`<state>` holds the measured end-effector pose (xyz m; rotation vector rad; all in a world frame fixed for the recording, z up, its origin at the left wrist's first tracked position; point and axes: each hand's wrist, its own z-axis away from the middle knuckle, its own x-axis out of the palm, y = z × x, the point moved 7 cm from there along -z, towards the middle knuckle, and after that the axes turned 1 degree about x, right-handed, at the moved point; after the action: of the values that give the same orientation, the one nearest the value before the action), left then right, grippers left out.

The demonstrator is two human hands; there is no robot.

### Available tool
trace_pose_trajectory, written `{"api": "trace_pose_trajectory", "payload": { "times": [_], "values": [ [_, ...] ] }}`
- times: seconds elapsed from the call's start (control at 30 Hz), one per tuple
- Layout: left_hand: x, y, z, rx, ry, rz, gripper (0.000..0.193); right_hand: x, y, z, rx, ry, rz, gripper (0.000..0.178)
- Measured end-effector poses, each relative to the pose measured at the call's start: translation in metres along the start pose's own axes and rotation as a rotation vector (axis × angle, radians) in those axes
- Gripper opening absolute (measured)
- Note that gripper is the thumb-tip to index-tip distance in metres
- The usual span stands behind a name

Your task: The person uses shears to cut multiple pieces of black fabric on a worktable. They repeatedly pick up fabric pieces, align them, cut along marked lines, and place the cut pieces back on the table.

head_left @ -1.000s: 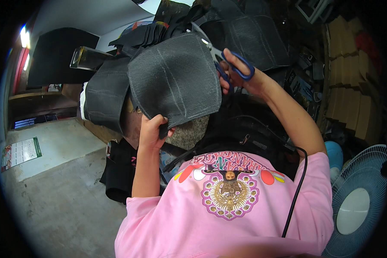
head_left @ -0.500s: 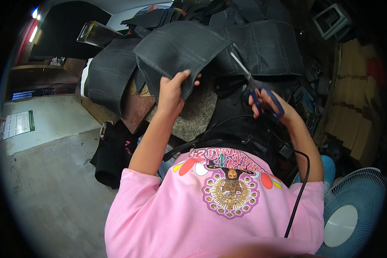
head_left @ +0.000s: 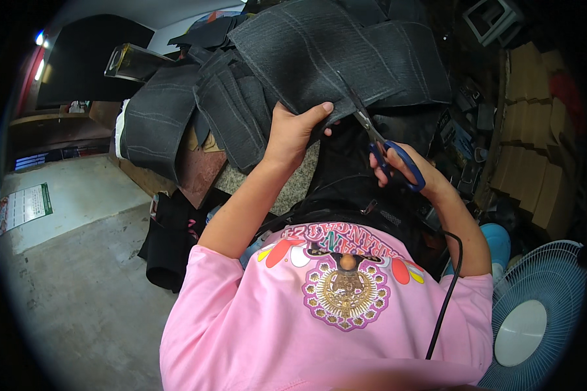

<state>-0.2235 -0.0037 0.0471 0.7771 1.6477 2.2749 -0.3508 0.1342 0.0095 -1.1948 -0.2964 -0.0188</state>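
Observation:
My left hand (head_left: 293,133) pinches the near edge of a dark grey, fabric-like sheet (head_left: 306,49), thumb on top. Pale lines run across this sheet, which is raised over other pieces. In my right hand (head_left: 407,166) is a pair of scissors (head_left: 364,118) with blue handles, fingers through the loops. Their blades are parted at the sheet's near edge, close to my left fingertips; one blade lies over the sheet. Left of my left hand hang several smaller dark pieces (head_left: 231,107) with similar lines.
Another lined dark piece (head_left: 156,127) drapes over the bench's left side, by a reddish-brown board (head_left: 202,171). Stacked brown cardboard (head_left: 528,150) stands at right, above a fan (head_left: 528,326). A black cable (head_left: 451,293) runs down past my right arm. A black roll (head_left: 166,260) stands at left.
My left hand has moved right with the sheet, uncovering the smaller pieces at left. The scissors, held apart from the sheet before, now have their blades at its edge.

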Motion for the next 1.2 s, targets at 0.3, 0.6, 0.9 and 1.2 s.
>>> {"api": "trace_pose_trajectory", "payload": {
  "times": [0.3,0.6,0.9,1.2],
  "values": [
    [0.005,-0.010,0.008,-0.094,-0.058,-0.034,0.021,0.001,0.002,0.001,0.068,0.021,-0.152,0.061],
    [0.001,-0.026,0.013,-0.164,-0.084,-0.032,0.037,-0.008,0.008,-0.001,0.068,0.176,-0.114,0.055],
    [-0.014,0.001,-0.005,0.088,-0.004,-0.112,0.052,-0.008,-0.004,-0.014,0.027,0.134,-0.087,0.055],
    [-0.002,-0.016,0.006,0.044,-0.007,0.077,0.053,-0.002,-0.006,-0.024,0.009,0.180,-0.195,0.056]
  ]
}}
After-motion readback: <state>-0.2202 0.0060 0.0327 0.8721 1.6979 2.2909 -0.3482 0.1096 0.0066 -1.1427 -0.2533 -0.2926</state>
